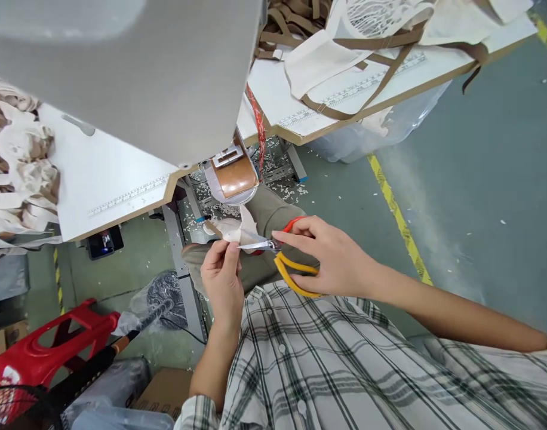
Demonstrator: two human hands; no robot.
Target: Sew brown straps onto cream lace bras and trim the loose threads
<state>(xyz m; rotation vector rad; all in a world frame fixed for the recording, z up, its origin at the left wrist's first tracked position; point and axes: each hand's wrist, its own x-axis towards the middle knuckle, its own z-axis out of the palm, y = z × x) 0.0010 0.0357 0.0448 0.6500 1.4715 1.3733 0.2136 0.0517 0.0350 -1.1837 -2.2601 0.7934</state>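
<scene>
My left hand (pixel 222 278) is closed in a pinch on a small cream fabric piece (pixel 232 230) with a brown strap end, held over my lap. My right hand (pixel 331 257) grips a pair of scissors (pixel 282 260) with orange and yellow handles. The metal blades point left and meet the fabric right by my left fingertips. Both hands are just below the sewing machine's brown-topped arm (pixel 234 174).
A grey machine body (pixel 121 71) fills the upper left over a white table (pixel 98 173) with a ruler strip. Cream bags with brown straps (pixel 345 54) lie on the right table, and more pile up at left (pixel 18 167). A red stool (pixel 45 349) stands lower left. Fabric scraps litter the floor.
</scene>
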